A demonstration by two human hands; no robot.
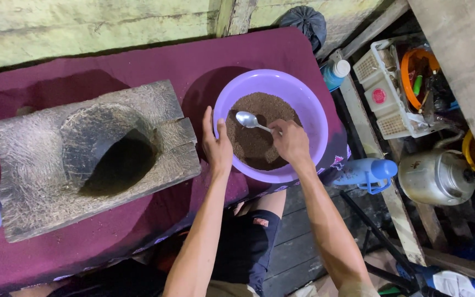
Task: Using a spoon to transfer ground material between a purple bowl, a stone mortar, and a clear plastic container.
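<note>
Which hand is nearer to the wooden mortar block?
Left. The left hand grips the purple basin's rim beside the wooden mortar block; the right hand, holding the spoon, is farther away.

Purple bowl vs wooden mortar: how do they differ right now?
The bowl is round, smooth purple plastic; the mortar is a rough, blocky grey wood slab with a dark hollow. The bowl holds brown grain; the mortar's hollow looks empty. The left hand grips the bowl's rim and the right hand holds a spoon in it; the mortar is untouched. Both sit on the maroon cloth.

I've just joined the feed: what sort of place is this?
Probably a rustic home kitchen: a carved wooden mortar block on a maroon cloth, a metal kettle, a white plastic utensil basket.
</note>
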